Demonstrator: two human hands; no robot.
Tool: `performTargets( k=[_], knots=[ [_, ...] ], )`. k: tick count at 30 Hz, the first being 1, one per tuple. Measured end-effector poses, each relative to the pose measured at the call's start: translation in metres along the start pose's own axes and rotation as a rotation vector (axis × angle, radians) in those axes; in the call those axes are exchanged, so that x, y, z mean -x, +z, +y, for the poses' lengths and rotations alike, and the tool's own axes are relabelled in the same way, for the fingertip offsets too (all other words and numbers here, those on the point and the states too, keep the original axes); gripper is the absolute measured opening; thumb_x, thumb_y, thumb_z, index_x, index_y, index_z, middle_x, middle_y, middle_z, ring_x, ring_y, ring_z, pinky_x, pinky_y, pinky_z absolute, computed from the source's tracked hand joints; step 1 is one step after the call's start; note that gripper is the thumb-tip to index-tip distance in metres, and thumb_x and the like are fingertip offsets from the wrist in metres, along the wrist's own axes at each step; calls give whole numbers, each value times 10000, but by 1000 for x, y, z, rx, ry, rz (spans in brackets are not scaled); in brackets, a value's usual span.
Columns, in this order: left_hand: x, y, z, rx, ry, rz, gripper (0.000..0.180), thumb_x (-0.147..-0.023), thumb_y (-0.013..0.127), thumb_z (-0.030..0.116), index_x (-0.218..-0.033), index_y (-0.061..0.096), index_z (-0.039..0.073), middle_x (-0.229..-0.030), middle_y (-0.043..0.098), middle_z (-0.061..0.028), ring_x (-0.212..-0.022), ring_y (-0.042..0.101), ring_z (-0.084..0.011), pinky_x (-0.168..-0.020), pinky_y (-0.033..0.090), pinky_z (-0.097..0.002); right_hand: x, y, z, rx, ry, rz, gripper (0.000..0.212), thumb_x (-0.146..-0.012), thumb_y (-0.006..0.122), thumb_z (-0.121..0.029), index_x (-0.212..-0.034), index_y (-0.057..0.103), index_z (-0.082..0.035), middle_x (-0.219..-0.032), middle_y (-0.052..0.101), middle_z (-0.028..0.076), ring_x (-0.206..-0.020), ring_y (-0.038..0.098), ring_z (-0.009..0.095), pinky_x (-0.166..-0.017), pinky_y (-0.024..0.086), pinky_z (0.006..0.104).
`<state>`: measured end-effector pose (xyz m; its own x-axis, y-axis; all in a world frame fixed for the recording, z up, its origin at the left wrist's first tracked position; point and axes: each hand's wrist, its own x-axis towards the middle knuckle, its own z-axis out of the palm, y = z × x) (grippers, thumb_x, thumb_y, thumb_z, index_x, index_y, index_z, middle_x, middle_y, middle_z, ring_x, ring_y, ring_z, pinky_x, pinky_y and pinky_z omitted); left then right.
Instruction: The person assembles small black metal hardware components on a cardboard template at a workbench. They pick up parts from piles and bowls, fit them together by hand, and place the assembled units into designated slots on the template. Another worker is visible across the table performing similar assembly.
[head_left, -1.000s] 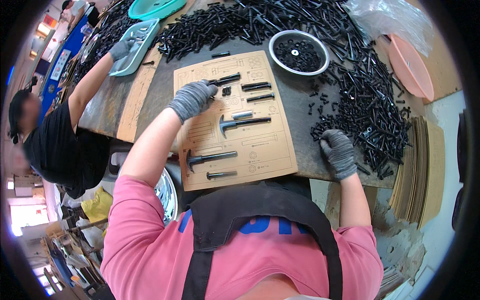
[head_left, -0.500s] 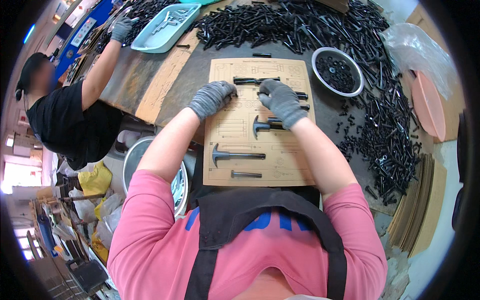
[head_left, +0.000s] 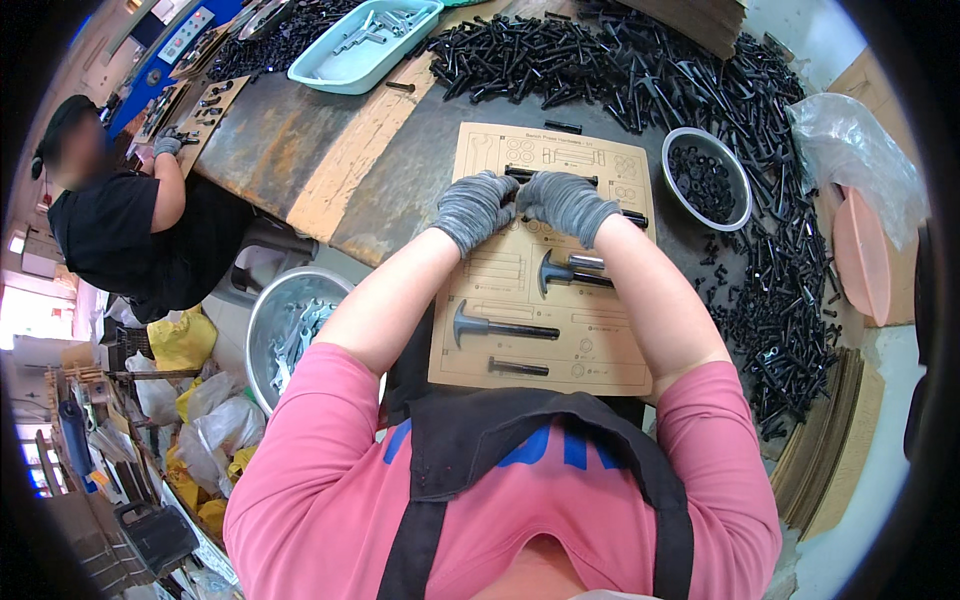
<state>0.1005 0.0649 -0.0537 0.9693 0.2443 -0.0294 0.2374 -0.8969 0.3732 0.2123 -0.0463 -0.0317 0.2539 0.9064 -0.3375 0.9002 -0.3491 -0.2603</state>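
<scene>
My left hand (head_left: 475, 212) and my right hand (head_left: 568, 207), both in grey knit gloves, meet over the upper part of a printed cardboard sheet (head_left: 475, 375). Their fingers are closed together at the tips; whatever they pinch is too small and hidden to name. Just beyond the fingers lies a black bolt (head_left: 585, 180). Another black bolt (head_left: 634, 217) shows beside my right wrist. Lower on the sheet rest two dark hammer-shaped parts with curved heads, an upper one (head_left: 548, 272) partly under my right forearm and a lower one (head_left: 500, 327), plus a short dark rod (head_left: 518, 367).
A metal bowl of black nuts (head_left: 748, 205) stands right of the sheet. Heaps of black bolts (head_left: 520, 62) cover the far and right table. At far left are a pale blue tray (head_left: 350, 82) and a co-worker (head_left: 130, 215). A steel basin (head_left: 262, 310) sits lower left.
My hands, apart before, have come together over the sheet. The view has shifted somewhat. The co-worker's gloved hand has moved from the far pile down to a cardboard sheet with black parts.
</scene>
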Motion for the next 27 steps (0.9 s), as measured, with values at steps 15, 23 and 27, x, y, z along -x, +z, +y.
performTargets(
  k=[15, 23, 27],
  knots=[
    [-4, 1, -2, 174, -87, -66, 338, -734, 665, 188, -1051, 599, 91, -940, 651, -99, -869, 614, -245, -793, 470, -339, -17, 23, -3, 166, 238, 170, 178, -836, 522, -207, -920, 641, -103, -921, 594, 129, -844, 611, 282, -735, 499, 390],
    [-7, 3, -6, 192, -79, -64, 298, -737, 661, 182, -1013, 617, 78, -929, 647, -111, -860, 610, -256, -787, 470, -345, -15, 31, -6, 75, 238, 332, 227, -867, 458, -233, -954, 631, -114, -910, 594, 133, -849, 606, 283, -743, 494, 380],
    [-5, 2, -5, 143, -91, -36, 315, -734, 661, 199, -1021, 608, 80, -936, 635, -123, -878, 599, -267, -796, 466, -354, -16, 34, -6, 38, 255, 369, 222, -859, 468, -237, -952, 632, -121, -905, 591, 131, -849, 599, 285, -744, 489, 377]
  ],
)
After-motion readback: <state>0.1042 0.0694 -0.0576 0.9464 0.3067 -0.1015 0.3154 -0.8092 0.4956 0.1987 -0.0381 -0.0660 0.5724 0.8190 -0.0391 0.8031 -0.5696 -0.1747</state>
